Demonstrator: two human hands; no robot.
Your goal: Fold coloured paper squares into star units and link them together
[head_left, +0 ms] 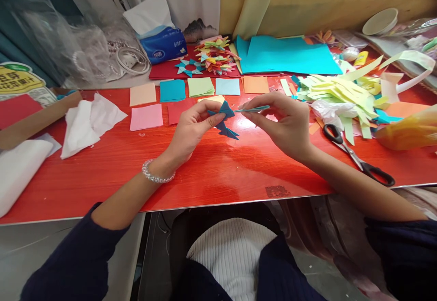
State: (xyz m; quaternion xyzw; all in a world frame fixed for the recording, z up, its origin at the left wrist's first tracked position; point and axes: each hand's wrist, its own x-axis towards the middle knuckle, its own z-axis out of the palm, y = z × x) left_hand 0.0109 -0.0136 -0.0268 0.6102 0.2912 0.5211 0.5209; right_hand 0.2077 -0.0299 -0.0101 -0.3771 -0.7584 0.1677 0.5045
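Note:
Between thumb and fingers, my left hand (193, 130) pinches a dark blue piece of folded paper (227, 110) made of several pointed parts, above the red table. My right hand (288, 119) is closed on a thin, light blue folded paper piece (254, 109), seen nearly edge-on. Its tip meets the dark blue paper; whether one is tucked into the other I cannot tell. Behind my hands lie small stacks of square paper, among them pink (146, 117), teal (172, 91), red (179, 109) and orange (255, 84).
Black-handled scissors (355, 157) lie at the right, beside a heap of pale green paper strips (336, 94). At the back are finished paper stars (216, 57), a blue tissue pack (163, 44) and large turquoise sheets (287, 55). Crumpled white tissues (83, 125) sit at the left.

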